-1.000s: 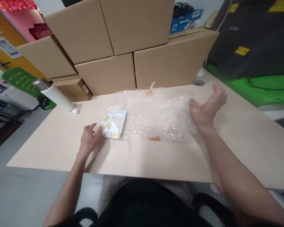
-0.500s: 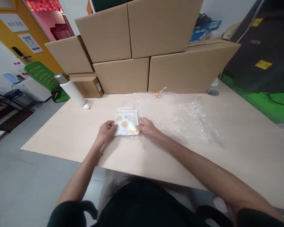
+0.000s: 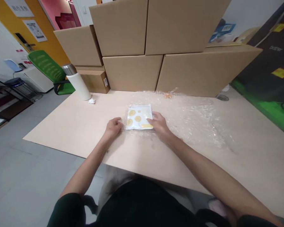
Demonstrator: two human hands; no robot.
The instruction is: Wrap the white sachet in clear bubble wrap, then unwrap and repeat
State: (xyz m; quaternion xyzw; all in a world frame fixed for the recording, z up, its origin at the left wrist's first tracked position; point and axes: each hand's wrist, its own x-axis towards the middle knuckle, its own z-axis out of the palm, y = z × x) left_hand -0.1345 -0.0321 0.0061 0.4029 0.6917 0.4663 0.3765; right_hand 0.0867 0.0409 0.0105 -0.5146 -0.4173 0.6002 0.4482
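Note:
A flat white packet with yellow round spots point(image 3: 139, 117) lies on the left part of a clear sheet of bubble wrap point(image 3: 196, 123). My right hand point(image 3: 160, 124) grips the packet's right edge, its thumb on top. Just left of the packet, apart from it, my left hand point(image 3: 114, 126) has its fingers curled closed at the left border of the wrap. Whether a fold of the wrap is pinched in those fingers is too fine to make out.
Stacked cardboard boxes point(image 3: 132, 74) line the back of the table point(image 3: 68, 129). At the back left stand a white flask with a steel cap point(image 3: 79, 85) and a crumpled white scrap point(image 3: 92, 101). A green chair point(image 3: 46, 67) is beyond the table's left side.
My left hand has come off the packet's left edge and is now beside it. My right hand keeps its hold on the right edge. The camera view has shifted slightly.

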